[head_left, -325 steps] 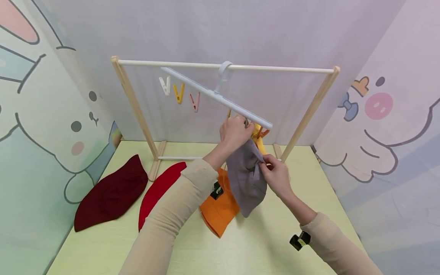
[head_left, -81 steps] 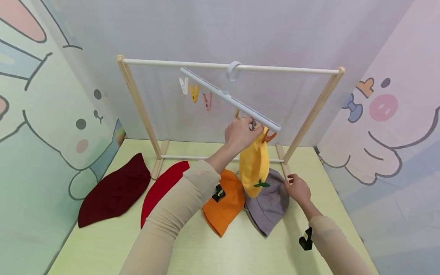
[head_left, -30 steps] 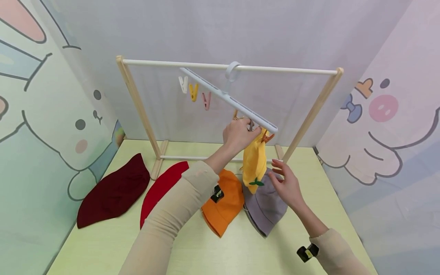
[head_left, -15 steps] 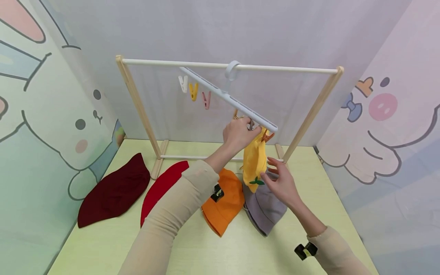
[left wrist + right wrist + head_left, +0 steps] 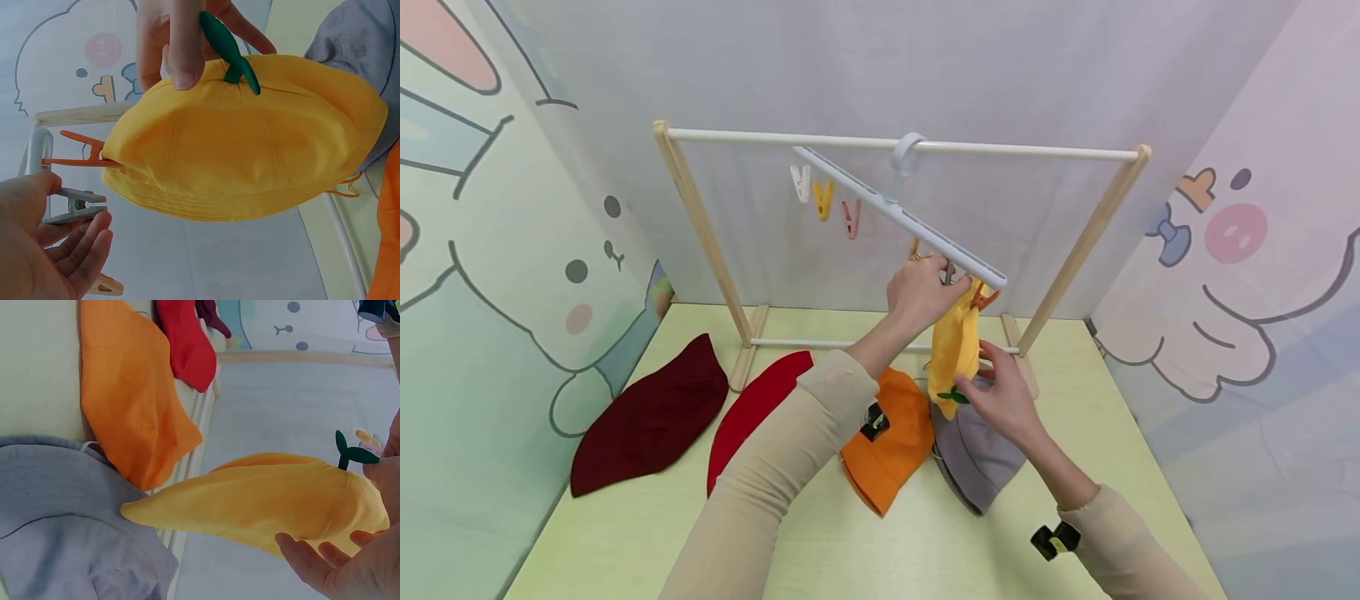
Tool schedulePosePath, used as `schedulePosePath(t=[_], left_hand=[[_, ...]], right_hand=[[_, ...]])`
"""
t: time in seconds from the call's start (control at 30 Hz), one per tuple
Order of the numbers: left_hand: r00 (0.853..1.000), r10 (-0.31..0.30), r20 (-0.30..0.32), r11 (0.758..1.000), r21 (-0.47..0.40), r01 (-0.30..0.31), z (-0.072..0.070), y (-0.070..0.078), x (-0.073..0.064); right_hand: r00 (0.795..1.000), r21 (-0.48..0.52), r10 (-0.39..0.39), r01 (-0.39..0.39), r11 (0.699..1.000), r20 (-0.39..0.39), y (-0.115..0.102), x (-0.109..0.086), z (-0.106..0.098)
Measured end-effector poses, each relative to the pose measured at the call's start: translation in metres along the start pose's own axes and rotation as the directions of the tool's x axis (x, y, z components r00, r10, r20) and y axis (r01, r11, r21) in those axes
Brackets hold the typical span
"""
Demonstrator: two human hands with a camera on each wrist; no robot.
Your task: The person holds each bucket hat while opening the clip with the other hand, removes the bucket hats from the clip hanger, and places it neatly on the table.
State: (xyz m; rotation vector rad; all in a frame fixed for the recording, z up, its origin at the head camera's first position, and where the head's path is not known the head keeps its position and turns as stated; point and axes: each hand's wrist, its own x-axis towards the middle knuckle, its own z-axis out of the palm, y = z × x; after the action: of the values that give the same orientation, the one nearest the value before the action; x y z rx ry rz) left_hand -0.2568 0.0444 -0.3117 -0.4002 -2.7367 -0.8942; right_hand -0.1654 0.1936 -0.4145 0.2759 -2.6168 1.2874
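Note:
A yellow bucket hat (image 5: 219, 150) with a green sprout (image 5: 232, 62) on its crown hangs by one edge from an orange clothespin (image 5: 81, 150). My left hand (image 5: 917, 292) pinches a grey clothespin (image 5: 75, 206) beside the hat; its jaws face the brim with a small gap between. My right hand (image 5: 1003, 396) is at the hat's crown near the sprout, the thumb on one side and bent fingers on the other. All these clothespins belong to a pale blue clip hanger (image 5: 887, 208) hooked over the rack's white rail (image 5: 1022, 150).
White, yellow and pink clothespins (image 5: 851, 219) hang at the hanger's left. On the table (image 5: 820, 542) lie grey (image 5: 977, 450), orange (image 5: 898, 417), red (image 5: 752, 408) and dark red (image 5: 655, 417) hats. Wooden posts (image 5: 1086, 250) flank the hanger.
The grey hat went from the hanging hats down to the table. My right hand then moved up and left to the yellow hat's crown. The left hand stays at the grey clothespin.

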Motion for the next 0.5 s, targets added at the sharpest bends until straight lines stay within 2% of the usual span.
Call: schedulePosePath(t=[0.2, 0.37, 0.5], left_hand=[[1.000, 0.010, -0.007, 1.000, -0.009, -0.010, -0.0003, -0.0002, -0.0006], [1.000, 0.014, -0.007, 1.000, -0.006, -0.014, 0.0002, 0.0002, -0.0007], [1.000, 0.014, -0.008, 1.000, -0.010, -0.014, 0.0001, 0.0008, -0.0009]], right_hand=[[0.998, -0.033, 0.042, -0.041, 0.999, 0.037, -0.0012, 0.0040, 0.0045], [0.995, -0.063, 0.088, -0.086, 0.994, 0.039, -0.0038, 0.0064, 0.0065], [0.996, -0.043, 0.084, -0.082, 0.996, 0.036, -0.0060, 0.0085, 0.0069]])
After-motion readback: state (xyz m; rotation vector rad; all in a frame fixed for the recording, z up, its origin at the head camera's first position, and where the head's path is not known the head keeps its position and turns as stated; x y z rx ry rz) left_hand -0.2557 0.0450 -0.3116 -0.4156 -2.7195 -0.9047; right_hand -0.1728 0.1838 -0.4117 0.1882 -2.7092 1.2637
